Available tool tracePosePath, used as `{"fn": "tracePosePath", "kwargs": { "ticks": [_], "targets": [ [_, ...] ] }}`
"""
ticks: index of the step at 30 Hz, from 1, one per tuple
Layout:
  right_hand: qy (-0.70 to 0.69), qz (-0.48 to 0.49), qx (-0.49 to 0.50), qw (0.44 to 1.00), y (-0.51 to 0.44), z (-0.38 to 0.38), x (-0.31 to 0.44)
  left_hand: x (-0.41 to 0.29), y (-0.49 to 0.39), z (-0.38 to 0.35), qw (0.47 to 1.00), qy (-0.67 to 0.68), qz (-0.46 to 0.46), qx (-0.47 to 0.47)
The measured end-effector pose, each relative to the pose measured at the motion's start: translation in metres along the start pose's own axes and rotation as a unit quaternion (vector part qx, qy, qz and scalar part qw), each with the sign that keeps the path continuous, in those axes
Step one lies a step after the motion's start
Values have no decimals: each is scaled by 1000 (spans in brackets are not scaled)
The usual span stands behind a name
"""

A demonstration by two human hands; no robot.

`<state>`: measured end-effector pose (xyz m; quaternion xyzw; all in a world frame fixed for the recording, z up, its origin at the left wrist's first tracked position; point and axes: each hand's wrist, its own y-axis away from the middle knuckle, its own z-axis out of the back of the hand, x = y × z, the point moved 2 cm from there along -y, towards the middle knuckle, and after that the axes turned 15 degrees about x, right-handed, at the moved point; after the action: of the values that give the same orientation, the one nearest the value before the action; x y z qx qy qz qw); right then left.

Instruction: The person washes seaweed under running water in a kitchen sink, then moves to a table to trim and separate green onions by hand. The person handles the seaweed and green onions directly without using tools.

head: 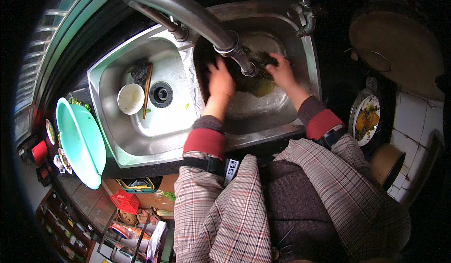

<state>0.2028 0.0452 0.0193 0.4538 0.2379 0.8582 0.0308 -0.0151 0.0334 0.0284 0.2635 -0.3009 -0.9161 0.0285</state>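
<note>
Both hands work low in the right-hand steel sink basin (253, 116), beneath the curved faucet (190, 12). My left hand (221, 79) is by the basin's left side, its fingers blurred against a dark object (204, 65) whose shape is mostly lost in shadow. Across from it, my right hand (283, 73) has its fingertips at a dark, blurred clump (262, 57); whether it grips this is unclear. Yellowish-green matter (263, 88) shows between the hands, below the spout. The faucet hides part of the space between them.
In the left basin (169, 122) are a white bowl (130, 99), wooden chopsticks (147, 91) and a dark scouring pad (140, 73). A turquoise plastic basin (81, 143) stands left of the sink. To the right are a plate of food (367, 118) and a brown pot (385, 164).
</note>
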Motion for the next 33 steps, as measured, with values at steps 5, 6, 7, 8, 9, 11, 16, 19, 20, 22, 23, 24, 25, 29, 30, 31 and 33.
{"fn": "tracePosePath", "kwargs": {
  "ticks": [5,6,7,8,9,11,16,19,20,22,23,24,25,29,30,31,33],
  "targets": [
    [413,78,216,881,48,-32,18,-44,46,-52,949,-118,-85,281],
    [421,63,243,871,49,-27,16,-39,46,-51,936,-192,-78,283],
    [430,63,259,863,48,-19,14,-33,44,-45,933,-308,-48,180],
    [427,37,202,881,46,-14,12,-25,41,-37,950,-283,-25,127],
    [413,25,168,895,43,-6,10,-16,38,-28,956,-291,13,39],
    [453,-29,231,861,43,-4,5,-9,38,-27,971,-231,29,61],
    [383,-10,293,876,49,-11,26,-23,58,-34,953,-111,-37,279],
    [253,52,156,953,36,13,54,-23,64,-15,957,-47,-96,269],
    [229,42,131,964,28,24,61,-20,64,-5,957,-10,-143,254],
    [157,44,81,983,16,47,69,-8,57,17,940,185,-162,238],
    [174,32,49,983,13,59,71,-1,52,27,901,347,-146,213],
    [160,18,45,986,15,63,69,5,47,36,920,338,-147,133],
    [134,52,36,989,17,67,69,10,43,47,920,337,-199,9],
    [354,-60,147,922,53,32,52,9,21,52,981,164,-95,52],
    [377,-85,200,901,67,20,47,2,22,44,990,79,-66,100],
    [441,-125,245,854,75,4,43,-6,23,37,992,-3,-45,122],
    [461,-157,349,800,89,-15,37,-24,42,9,967,-135,24,215]
  ]
}}
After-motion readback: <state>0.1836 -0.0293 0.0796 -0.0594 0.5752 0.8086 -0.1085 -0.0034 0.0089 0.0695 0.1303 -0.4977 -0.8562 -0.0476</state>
